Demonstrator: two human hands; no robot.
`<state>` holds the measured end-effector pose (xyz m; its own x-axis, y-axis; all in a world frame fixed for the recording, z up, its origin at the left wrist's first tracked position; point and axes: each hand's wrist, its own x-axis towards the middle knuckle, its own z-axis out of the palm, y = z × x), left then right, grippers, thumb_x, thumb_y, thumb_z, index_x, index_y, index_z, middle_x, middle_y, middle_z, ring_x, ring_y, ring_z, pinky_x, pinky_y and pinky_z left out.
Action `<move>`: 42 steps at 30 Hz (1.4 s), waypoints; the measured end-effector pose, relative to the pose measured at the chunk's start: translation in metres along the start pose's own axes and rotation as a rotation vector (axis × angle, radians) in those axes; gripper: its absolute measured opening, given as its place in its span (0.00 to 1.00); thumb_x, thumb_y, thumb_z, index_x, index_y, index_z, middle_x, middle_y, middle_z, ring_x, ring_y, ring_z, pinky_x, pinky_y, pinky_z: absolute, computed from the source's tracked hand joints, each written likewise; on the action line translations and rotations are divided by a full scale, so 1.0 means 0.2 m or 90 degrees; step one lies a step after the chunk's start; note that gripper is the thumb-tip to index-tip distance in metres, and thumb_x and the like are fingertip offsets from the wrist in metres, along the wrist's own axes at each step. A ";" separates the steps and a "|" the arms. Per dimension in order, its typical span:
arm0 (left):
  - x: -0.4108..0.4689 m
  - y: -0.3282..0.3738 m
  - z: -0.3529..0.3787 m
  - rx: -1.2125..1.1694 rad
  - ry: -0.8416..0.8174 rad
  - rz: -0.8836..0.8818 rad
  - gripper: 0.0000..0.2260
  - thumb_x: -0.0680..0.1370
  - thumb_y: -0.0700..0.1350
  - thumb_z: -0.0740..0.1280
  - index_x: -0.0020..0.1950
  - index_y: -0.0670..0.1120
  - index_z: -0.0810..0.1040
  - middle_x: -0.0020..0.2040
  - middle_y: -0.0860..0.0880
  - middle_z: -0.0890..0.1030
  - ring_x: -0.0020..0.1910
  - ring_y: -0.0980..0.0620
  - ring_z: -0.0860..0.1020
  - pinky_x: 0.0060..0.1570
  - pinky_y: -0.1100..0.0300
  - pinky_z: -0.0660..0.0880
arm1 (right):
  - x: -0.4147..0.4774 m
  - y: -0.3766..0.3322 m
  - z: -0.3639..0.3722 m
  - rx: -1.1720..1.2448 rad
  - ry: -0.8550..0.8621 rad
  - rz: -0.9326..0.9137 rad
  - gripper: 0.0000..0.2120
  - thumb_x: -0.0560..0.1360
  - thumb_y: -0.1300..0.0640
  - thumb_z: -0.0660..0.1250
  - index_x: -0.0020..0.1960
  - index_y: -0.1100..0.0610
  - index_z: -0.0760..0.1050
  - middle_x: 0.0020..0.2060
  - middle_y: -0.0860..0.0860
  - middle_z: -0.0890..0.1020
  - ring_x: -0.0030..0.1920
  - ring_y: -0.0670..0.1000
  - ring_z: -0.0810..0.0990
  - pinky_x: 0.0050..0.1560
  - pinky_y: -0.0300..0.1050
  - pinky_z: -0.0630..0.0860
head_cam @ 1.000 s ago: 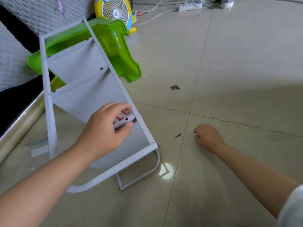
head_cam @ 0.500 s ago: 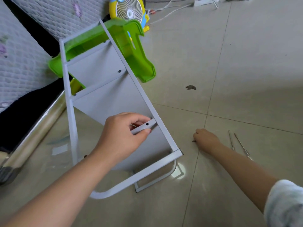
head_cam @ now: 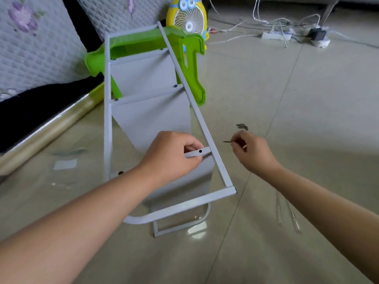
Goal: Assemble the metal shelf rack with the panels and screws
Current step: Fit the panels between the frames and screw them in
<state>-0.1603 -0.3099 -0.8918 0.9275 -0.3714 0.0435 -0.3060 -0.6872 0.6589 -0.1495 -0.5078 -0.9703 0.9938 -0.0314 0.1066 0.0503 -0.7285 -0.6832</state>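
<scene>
The grey metal shelf rack (head_cam: 196,113) lies tilted on the floor, its top end leaning on a green plastic stool (head_cam: 190,66). Two panels (head_cam: 143,78) sit fixed between its side rails. My left hand (head_cam: 174,154) grips the edge of a third panel (head_cam: 198,153) where a dark screw hole shows, pressing it against the right rail. My right hand (head_cam: 250,150) hovers just right of that rail and pinches a small dark screw (head_cam: 226,141), its tip pointing at the rail.
Two thin metal tools (head_cam: 287,214) lie on the tiled floor at the right. A yellow fan (head_cam: 188,19) stands behind the stool. Power strips and cables (head_cam: 276,34) lie at the back. A mattress (head_cam: 30,48) and bed base fill the left side.
My right hand picked the screw up off the floor and lifted it toward the right rail. My left hand kept its grip on the panel edge. The camera moved closer.
</scene>
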 end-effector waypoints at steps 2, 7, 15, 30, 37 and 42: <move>0.03 0.02 -0.05 0.148 -0.084 0.028 0.06 0.71 0.43 0.70 0.47 0.47 0.83 0.42 0.52 0.83 0.38 0.60 0.77 0.43 0.64 0.72 | 0.04 -0.15 -0.13 0.046 0.021 -0.026 0.05 0.74 0.67 0.62 0.45 0.61 0.75 0.36 0.49 0.75 0.35 0.47 0.72 0.39 0.32 0.70; 0.10 0.04 -0.16 0.378 -0.216 0.078 0.10 0.71 0.49 0.67 0.31 0.48 0.72 0.32 0.52 0.74 0.39 0.48 0.74 0.39 0.60 0.71 | 0.19 -0.48 -0.37 0.071 -0.017 -0.094 0.06 0.73 0.66 0.63 0.42 0.56 0.75 0.28 0.45 0.74 0.26 0.38 0.72 0.30 0.30 0.67; 0.06 -0.04 -0.14 0.341 -0.149 0.100 0.18 0.73 0.51 0.65 0.28 0.47 0.63 0.29 0.51 0.67 0.31 0.52 0.66 0.28 0.60 0.58 | 0.31 -0.73 -0.35 -0.150 -0.133 -0.209 0.09 0.71 0.66 0.64 0.47 0.61 0.81 0.30 0.42 0.75 0.32 0.37 0.75 0.35 0.22 0.66; -0.03 -0.11 -0.09 0.271 0.015 0.229 0.13 0.64 0.50 0.66 0.25 0.43 0.73 0.23 0.54 0.61 0.21 0.49 0.67 0.21 0.64 0.59 | -0.01 -0.51 -0.26 -0.214 -0.207 -0.400 0.08 0.70 0.63 0.62 0.39 0.63 0.79 0.31 0.54 0.78 0.31 0.47 0.72 0.34 0.36 0.66; -0.02 -0.13 -0.08 0.256 -0.002 0.223 0.18 0.68 0.54 0.60 0.27 0.42 0.76 0.23 0.52 0.68 0.23 0.49 0.70 0.20 0.62 0.63 | 0.00 -0.51 -0.26 -0.220 -0.196 -0.428 0.11 0.71 0.60 0.59 0.38 0.63 0.79 0.31 0.55 0.78 0.30 0.55 0.77 0.32 0.40 0.74; -0.01 -0.13 -0.08 0.260 -0.015 0.195 0.17 0.73 0.56 0.59 0.35 0.44 0.71 0.28 0.53 0.63 0.34 0.49 0.67 0.30 0.67 0.56 | -0.01 -0.57 -0.22 -0.295 -0.217 -0.411 0.09 0.72 0.65 0.59 0.43 0.63 0.79 0.38 0.56 0.78 0.37 0.58 0.78 0.36 0.54 0.76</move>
<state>-0.1504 -0.2814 -0.8979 0.7779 -0.6054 0.1684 -0.6271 -0.7302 0.2714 -0.1611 -0.4560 -0.8606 0.7642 0.6374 0.0988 0.6432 -0.7413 -0.1916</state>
